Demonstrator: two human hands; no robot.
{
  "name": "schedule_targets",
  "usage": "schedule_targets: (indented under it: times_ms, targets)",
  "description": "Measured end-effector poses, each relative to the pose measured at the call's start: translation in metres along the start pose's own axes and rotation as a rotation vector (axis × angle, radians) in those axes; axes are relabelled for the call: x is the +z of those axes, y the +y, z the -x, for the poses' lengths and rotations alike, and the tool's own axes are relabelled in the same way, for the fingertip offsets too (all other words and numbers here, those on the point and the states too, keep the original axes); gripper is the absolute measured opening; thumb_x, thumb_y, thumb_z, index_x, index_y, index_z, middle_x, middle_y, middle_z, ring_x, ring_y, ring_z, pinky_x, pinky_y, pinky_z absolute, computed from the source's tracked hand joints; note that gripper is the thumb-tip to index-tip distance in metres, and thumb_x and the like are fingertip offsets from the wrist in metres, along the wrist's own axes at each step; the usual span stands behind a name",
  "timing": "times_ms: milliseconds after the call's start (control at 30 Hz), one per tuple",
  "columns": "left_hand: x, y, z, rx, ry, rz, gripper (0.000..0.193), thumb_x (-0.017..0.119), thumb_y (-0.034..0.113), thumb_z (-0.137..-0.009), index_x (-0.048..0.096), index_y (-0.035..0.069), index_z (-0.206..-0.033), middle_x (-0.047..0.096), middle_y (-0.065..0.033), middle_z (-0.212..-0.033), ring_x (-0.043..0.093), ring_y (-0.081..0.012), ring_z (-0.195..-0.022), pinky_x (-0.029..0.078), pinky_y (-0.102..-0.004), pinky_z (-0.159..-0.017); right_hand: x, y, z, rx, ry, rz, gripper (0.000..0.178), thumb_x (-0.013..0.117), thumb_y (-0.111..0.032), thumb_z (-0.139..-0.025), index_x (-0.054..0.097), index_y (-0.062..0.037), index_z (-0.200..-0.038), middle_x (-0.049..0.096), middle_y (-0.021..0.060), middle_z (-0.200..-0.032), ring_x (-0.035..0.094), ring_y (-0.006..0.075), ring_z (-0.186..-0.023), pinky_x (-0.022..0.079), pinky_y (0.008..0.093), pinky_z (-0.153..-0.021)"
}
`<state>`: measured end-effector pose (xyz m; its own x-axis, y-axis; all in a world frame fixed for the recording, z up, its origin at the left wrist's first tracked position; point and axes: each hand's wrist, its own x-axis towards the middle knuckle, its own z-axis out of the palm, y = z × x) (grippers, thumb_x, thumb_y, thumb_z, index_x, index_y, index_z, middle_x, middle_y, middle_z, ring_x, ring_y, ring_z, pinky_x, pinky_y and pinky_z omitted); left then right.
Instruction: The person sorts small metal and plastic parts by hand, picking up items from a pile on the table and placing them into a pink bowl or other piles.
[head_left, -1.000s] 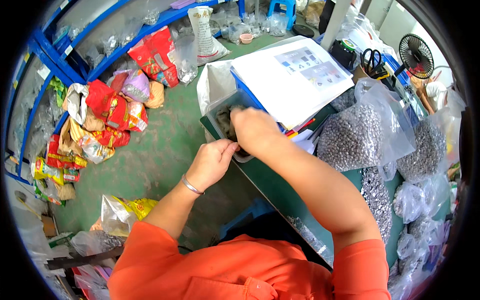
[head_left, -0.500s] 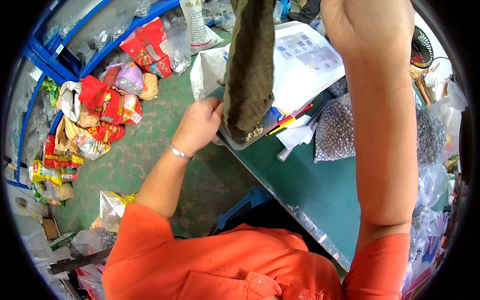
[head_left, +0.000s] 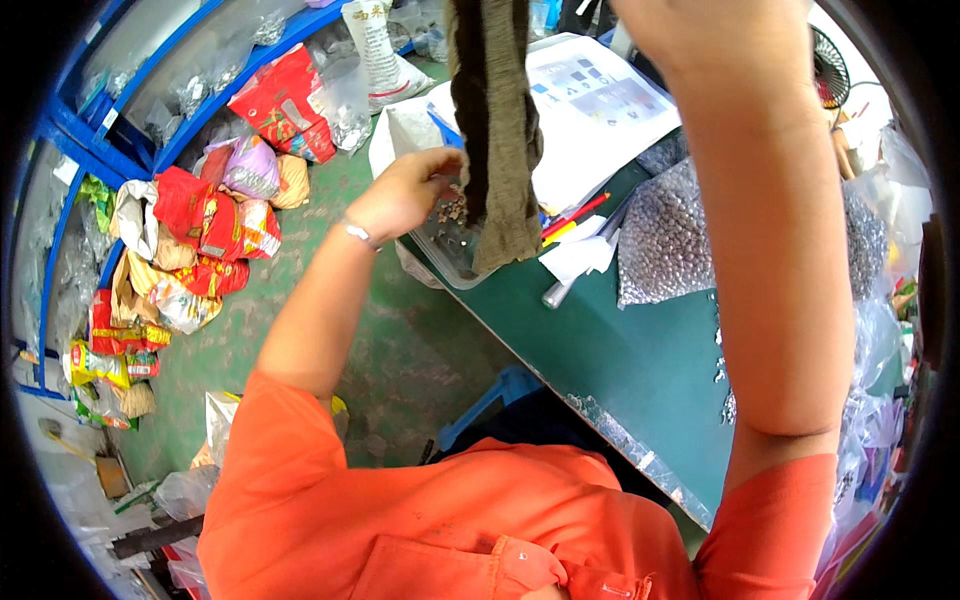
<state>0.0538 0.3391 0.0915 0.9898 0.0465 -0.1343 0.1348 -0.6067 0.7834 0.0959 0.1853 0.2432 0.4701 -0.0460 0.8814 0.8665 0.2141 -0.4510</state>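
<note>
A long olive-brown cloth (head_left: 510, 190), soft and dark on one side, hangs down from beyond the top edge. Its lower end is over a clear plastic tub (head_left: 462, 272) with small brownish pieces (head_left: 452, 210) in it. My left hand (head_left: 405, 195), a silver bracelet at its wrist, is at the cloth's left edge. Its fingers are bent and look closed on that edge, though the cloth partly hides the tips. My right hand (head_left: 715, 30) is raised at the top right. The frame cuts off its fingers, so its hold on the cloth cannot be seen.
The green table (head_left: 600, 350) holds printed paper (head_left: 600, 110), a red pen (head_left: 580, 215), a white scrap (head_left: 580, 258) and a bag of small beads (head_left: 660, 240). Silvery bits (head_left: 725, 375) lie near my right forearm. Colourful bags (head_left: 205, 215) line the blue shelving (head_left: 75, 140) at left.
My left hand has shifted a little left and up. The cloth has turned and moved slightly left, uncovering more of the tub and the pieces inside. The view has shifted slightly.
</note>
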Motion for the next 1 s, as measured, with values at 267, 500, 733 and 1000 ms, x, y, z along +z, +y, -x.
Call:
schedule_targets:
  times_ms: [267,500,733,1000]
  targets:
    - [-0.005,-0.123,-0.026,0.17,0.204,0.115,0.034,0.057,0.015,-0.088,0.056,0.002,-0.119,0.059,-0.0124,-0.119,0.056,-0.0255,-0.108,0.045,-0.0387,-0.094,0.031,0.025,0.048,0.293,-0.096,0.008,0.024,0.048,-0.003,-0.074,0.051,0.0106,-0.094,0.059,0.0342,-0.088,0.057,0.0496,-0.088,0.049,0.0491,-0.077]
    - [-0.019,-0.096,-0.035,0.285,0.259,-0.449,0.041,0.045,0.003,-0.092,0.043,0.004,-0.133,0.053,-0.0074,-0.124,0.057,-0.0179,-0.096,0.044,-0.0284,-0.083,-0.103,-0.016,0.2,0.212,-0.433,0.386,0.04,0.058,-0.004,-0.074,0.053,-0.0045,-0.114,0.047,0.0261,-0.121,0.052,0.0397,-0.104,0.044,0.0445,-0.087]
    - [0.039,0.005,0.026,0.585,0.661,0.052,0.026,0.051,0.003,-0.091,0.055,0.001,-0.116,0.061,-0.0071,-0.103,0.054,-0.0116,-0.086,0.045,-0.0253,-0.075,-0.327,-0.12,0.273,0.441,-0.083,1.297,0.03,0.054,0.007,-0.071,0.059,0.0002,-0.101,0.058,0.0197,-0.106,0.055,0.0371,-0.101,0.044,0.0412,-0.091]
    - [0.256,0.126,0.042,1.049,-0.325,0.002,0.022,0.059,0.001,-0.083,0.062,0.003,-0.104,0.063,-0.0121,-0.104,0.06,-0.0223,-0.095,0.047,-0.0283,-0.077,-0.384,-0.131,0.303,0.688,-0.239,1.8,0.05,0.061,-0.038,-0.083,0.055,-0.0064,-0.122,0.051,0.0183,-0.127,0.047,0.0419,-0.112,0.037,0.0494,-0.096]
